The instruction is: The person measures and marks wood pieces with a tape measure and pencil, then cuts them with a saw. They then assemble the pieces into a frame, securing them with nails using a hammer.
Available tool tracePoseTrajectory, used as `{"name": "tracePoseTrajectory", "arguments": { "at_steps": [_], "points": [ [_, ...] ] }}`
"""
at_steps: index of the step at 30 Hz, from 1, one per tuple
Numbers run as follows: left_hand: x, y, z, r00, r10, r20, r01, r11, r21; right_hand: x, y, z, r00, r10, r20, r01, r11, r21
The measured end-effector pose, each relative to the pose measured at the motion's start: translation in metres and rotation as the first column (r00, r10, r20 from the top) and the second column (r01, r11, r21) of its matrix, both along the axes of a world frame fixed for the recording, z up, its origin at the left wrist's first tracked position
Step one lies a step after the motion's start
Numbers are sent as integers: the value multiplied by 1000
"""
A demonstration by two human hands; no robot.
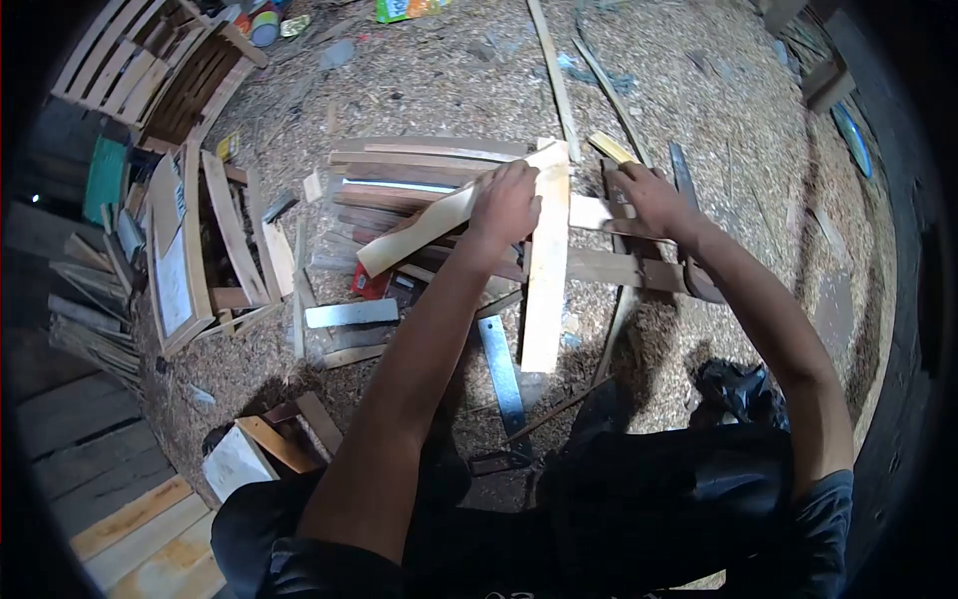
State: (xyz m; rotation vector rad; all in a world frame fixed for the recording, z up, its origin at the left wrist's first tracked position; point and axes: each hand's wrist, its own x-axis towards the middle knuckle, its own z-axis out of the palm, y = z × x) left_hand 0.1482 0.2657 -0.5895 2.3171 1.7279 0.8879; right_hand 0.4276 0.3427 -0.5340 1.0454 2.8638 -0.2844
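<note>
The left hand is gripping a pale slat with curled fingers, slanting from eight to two o'clock. At the left's three o'clock, the right hand is curving half-closed, any hold unclear.

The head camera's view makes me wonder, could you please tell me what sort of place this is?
Probably a small woodworking shop: what look like wood shavings cover the ground, a slatted wooden crate stands at upper left, and what seems a metal square lies before the person.
</note>
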Motion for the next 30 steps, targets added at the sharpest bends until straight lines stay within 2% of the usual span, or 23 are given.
{"name": "tracePoseTrajectory", "arguments": {
  "at_steps": [2,6,7,9,10,13,16,20,21,23,28,30],
  "points": [
    [-28,-4,-4,993,114,33,-116,988,100,-54,-1,2,982,46,-185,-44,999,13],
    [-94,-18,-8,948,305,-85,-310,950,-47,-148,1,-9,909,126,-396,-141,990,-10],
    [-107,-23,-4,920,349,-180,-388,881,-273,-167,1,-12,913,150,-380,-166,986,-11],
    [-132,-37,-16,884,408,-228,-456,860,-229,-199,0,-16,900,186,-394,-209,978,-17],
    [-142,-43,-19,864,436,-251,-488,848,-205,-212,2,-24,909,183,-374,-211,977,-33],
    [-159,-61,-24,889,395,-231,-452,836,-311,-240,2,-44,928,171,-331,-199,979,-52],
    [-158,-71,-28,892,418,-173,-448,870,-204,-252,-6,-53,930,76,-360,-95,995,-35],
    [-152,-83,-19,895,431,-114,-445,881,-161,-260,8,-56,963,64,-261,-100,987,-129],
    [-151,-86,-23,892,439,-107,-450,884,-127,-261,10,-56,957,150,-248,-172,983,-69],
    [-150,-91,-31,878,470,-95,-478,874,-94,-263,13,-59,968,161,-192,-179,980,-83],
    [-153,-101,-36,851,510,-124,-524,840,-142,-257,18,-50,993,119,-1,-119,993,-12],
    [-153,-101,-37,850,512,-124,-523,849,-77,-248,22,-49,993,114,24,-114,993,34]
  ]
}}
